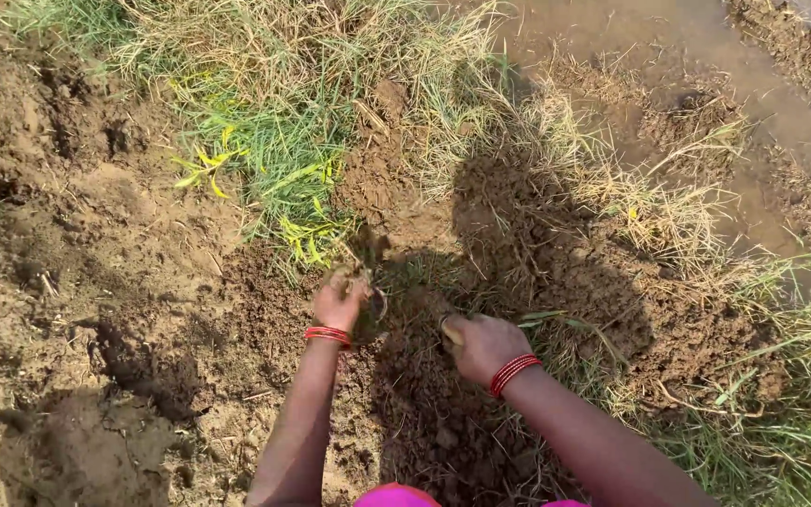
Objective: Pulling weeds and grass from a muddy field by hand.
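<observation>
My left hand (338, 302) is closed around a tuft of dry and green grass (354, 258) at its base, just above the soil. My right hand (482, 345) grips the pale handle of a small sickle (451, 330). Its thin curved blade (382, 305) reaches left to just beside my left hand, low against the dirt. Both wrists wear red bangles. The middle of the blade is lost in the shadow that lies between the hands.
A grass patch (274, 141) with yellowing blades spreads above the hands. Loose brown soil (96, 282) with clods and hollows lies to the left. Muddy water (706, 56) fills the upper right, edged by dry grass (668, 207). Pink cloth (396, 496) shows at the bottom edge.
</observation>
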